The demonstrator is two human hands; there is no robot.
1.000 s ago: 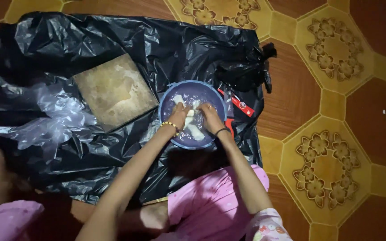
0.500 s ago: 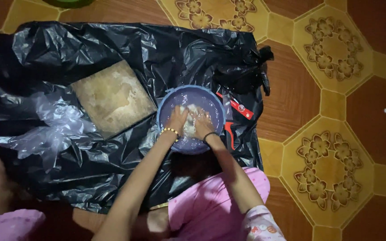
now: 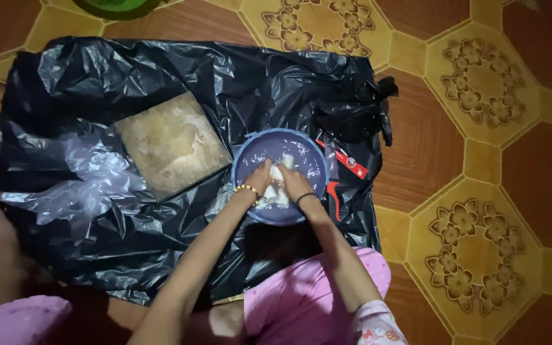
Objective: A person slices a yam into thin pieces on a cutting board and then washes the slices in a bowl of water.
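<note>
Head view: two hands (image 3: 277, 181) in one bowl (image 3: 253, 153)

Green rim (image 3: 117, 6) up top, sliced off by the frame edge, so what it belongs to can't be told. White lump (image 3: 278, 188) in the blue bowl (image 3: 250, 156) sits half buried under both hands; shape unclear. Red-handled tool (image 3: 335, 195) is partly hidden by the bowl, its kind unreadable. Bottom-left corner is blurred.
</note>
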